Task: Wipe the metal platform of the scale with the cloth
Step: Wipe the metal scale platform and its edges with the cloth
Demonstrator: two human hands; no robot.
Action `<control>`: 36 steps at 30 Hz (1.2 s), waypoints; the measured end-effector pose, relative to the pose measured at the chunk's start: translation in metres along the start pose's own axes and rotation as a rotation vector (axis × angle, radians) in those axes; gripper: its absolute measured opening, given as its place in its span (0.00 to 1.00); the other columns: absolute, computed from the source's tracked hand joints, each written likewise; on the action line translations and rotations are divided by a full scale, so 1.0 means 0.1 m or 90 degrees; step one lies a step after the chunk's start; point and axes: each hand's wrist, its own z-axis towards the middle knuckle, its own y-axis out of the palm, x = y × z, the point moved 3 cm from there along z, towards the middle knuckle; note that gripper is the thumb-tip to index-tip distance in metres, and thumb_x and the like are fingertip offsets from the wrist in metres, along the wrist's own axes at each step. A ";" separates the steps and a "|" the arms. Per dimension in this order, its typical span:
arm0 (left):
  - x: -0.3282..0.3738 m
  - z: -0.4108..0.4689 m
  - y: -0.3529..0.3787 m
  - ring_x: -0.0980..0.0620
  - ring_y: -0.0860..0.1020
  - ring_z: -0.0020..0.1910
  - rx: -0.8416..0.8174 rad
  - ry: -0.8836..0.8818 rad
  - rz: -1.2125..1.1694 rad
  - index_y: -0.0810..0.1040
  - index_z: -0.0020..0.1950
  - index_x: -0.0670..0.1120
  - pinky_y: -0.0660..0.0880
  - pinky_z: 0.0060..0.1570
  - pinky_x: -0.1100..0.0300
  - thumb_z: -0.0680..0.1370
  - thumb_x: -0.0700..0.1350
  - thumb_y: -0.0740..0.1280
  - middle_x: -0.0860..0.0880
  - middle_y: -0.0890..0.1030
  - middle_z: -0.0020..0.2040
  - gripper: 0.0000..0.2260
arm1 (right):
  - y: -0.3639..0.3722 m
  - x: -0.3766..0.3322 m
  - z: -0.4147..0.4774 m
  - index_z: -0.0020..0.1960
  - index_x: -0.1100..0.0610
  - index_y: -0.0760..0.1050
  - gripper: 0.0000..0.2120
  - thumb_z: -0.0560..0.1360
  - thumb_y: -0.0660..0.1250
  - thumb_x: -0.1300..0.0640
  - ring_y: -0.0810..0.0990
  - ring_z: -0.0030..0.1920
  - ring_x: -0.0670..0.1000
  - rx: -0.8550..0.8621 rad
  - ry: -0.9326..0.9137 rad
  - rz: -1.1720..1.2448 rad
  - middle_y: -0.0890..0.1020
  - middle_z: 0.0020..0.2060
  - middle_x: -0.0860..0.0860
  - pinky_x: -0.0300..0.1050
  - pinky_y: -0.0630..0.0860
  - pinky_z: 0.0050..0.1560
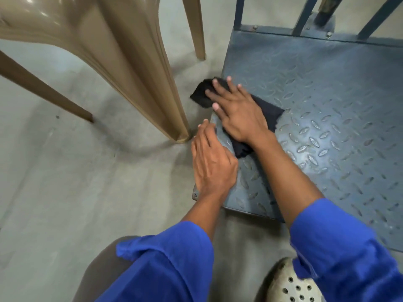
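The scale's metal platform (pixel 327 110) is a blue-grey checker plate low on the floor, filling the right half of the view. A black cloth (pixel 267 111) lies on its left edge, one end hanging over the side. My right hand (pixel 236 113) presses flat on the cloth, fingers spread and pointing far-left. My left hand (pixel 212 162) rests on the platform's near-left corner, fingers curled over the edge, holding nothing else. Blue sleeves cover both forearms.
A brown plastic chair (pixel 122 62) stands just left of the platform, one leg close to my left hand. Blue metal uprights (pixel 305 16) rise from the platform's far edge. A perforated white shoe (pixel 290 284) sits on the grey concrete floor (pixel 87 182) at the bottom right.
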 end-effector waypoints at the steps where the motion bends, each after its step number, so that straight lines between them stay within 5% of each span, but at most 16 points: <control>1: 0.00 0.01 0.01 0.42 0.71 0.76 0.002 -0.003 0.007 0.69 0.75 0.41 0.67 0.76 0.46 0.78 0.40 0.59 0.41 0.73 0.75 0.24 | 0.03 -0.06 -0.17 0.82 0.49 0.64 0.24 0.87 0.50 0.47 0.53 0.84 0.56 0.006 -0.017 0.010 0.61 0.83 0.50 0.54 0.51 0.83; 7: 0.01 -0.01 0.09 0.43 0.67 0.80 -0.016 0.008 0.076 0.67 0.79 0.42 0.67 0.77 0.46 0.85 0.45 0.60 0.44 0.72 0.78 0.22 | 0.09 -0.12 -0.54 0.81 0.52 0.65 0.24 0.86 0.55 0.52 0.57 0.83 0.54 0.054 0.007 0.071 0.66 0.80 0.50 0.51 0.55 0.83; 13: 0.04 0.01 0.07 0.44 0.60 0.83 -0.132 -0.008 0.134 0.56 0.85 0.48 0.65 0.77 0.44 0.84 0.48 0.54 0.51 0.54 0.86 0.28 | 0.10 0.09 -0.08 0.82 0.53 0.62 0.25 0.86 0.52 0.51 0.57 0.83 0.55 0.092 0.057 0.013 0.65 0.81 0.50 0.53 0.56 0.83; 25: 0.07 0.08 0.06 0.43 0.71 0.74 -0.193 -0.066 0.137 0.51 0.85 0.51 0.75 0.64 0.39 0.83 0.51 0.53 0.55 0.44 0.87 0.30 | 0.04 0.24 0.51 0.83 0.52 0.60 0.26 0.87 0.50 0.49 0.55 0.84 0.57 0.111 0.142 -0.061 0.62 0.82 0.50 0.56 0.55 0.83; 36: 0.10 0.09 0.01 0.45 0.73 0.68 -0.187 -0.048 0.140 0.53 0.84 0.49 0.75 0.60 0.43 0.82 0.52 0.51 0.54 0.46 0.87 0.29 | 0.04 0.21 0.40 0.81 0.51 0.65 0.24 0.86 0.52 0.49 0.59 0.83 0.57 0.133 0.154 -0.011 0.66 0.81 0.50 0.56 0.56 0.82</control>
